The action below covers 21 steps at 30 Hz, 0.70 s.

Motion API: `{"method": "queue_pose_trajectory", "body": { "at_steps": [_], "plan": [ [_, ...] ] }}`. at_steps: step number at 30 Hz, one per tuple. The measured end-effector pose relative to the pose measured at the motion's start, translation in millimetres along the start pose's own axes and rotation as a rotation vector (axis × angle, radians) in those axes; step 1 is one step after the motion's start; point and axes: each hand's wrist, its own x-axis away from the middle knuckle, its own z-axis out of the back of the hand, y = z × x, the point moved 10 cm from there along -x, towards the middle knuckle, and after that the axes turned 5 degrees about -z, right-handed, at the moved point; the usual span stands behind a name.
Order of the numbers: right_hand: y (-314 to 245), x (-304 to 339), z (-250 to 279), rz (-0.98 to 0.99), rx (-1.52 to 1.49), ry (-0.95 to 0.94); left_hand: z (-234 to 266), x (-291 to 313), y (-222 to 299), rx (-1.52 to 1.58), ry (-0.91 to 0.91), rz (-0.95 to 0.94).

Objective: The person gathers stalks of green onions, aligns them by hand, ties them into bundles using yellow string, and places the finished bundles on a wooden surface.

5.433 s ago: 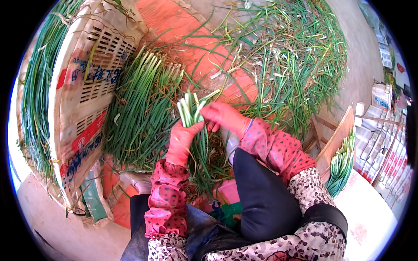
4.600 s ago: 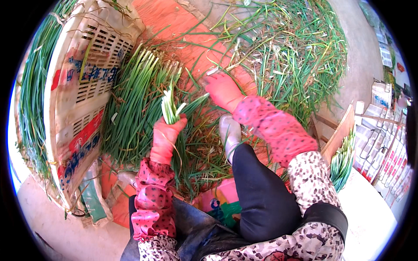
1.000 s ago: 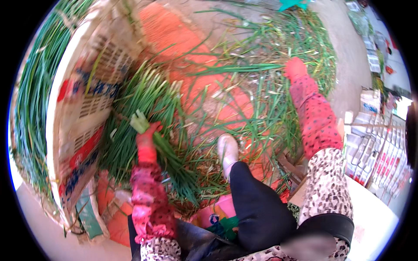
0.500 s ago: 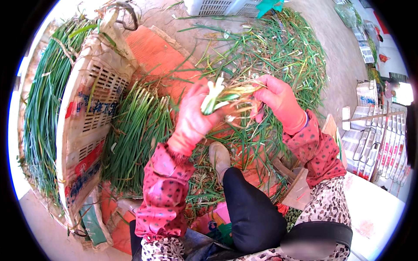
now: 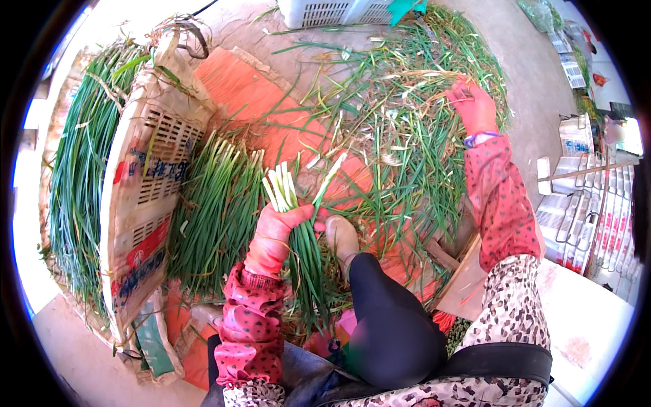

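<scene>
My left hand [image 5: 271, 234], in a pinkish-orange glove, is closed round a small bunch of green onions [image 5: 308, 271]. Their white ends point up and away from me, and the green leaves hang down beside my knee. One stalk leans out to the right of the others. Far to the right, my gloved right hand [image 5: 472, 108] is stretched over the heap of loose leaves, its fingers pinched on withered yellow leaves [image 5: 426, 74] that trail off to the left. Just left of my left hand lies a thick row of green onions [image 5: 220, 210], white ends away from me.
A dirty white plastic crate [image 5: 132, 224] stands tilted at the left, with more green onions [image 5: 88, 169] behind it. Loose leaves [image 5: 413, 149] cover the floor and orange board [image 5: 251, 95]. Another crate [image 5: 332, 12] stands at the back; my shoe [image 5: 341, 237] is in the middle.
My hands have moved apart: the left came down and left with the bunch, now turned upright. My right went out to the right, drawing withered leaves away from it.
</scene>
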Motion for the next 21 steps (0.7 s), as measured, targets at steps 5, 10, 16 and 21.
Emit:
{"method": "queue_pose_trajectory", "body": {
  "at_steps": [5,10,16,21],
  "plan": [
    [105,51,-34,-0.408,0.958,-0.231,36,-8,-21,-0.139,0.167,-0.141],
    [224,183,-136,-0.604,0.936,-0.638,33,-15,-28,-0.354,0.288,-0.363],
    [248,190,-129,-0.611,0.872,-0.612,49,-15,-46,-0.291,0.252,-0.24],
    [237,190,-140,-0.287,1.118,-0.77,20,-16,-41,-0.242,0.067,-0.228]
  ]
}}
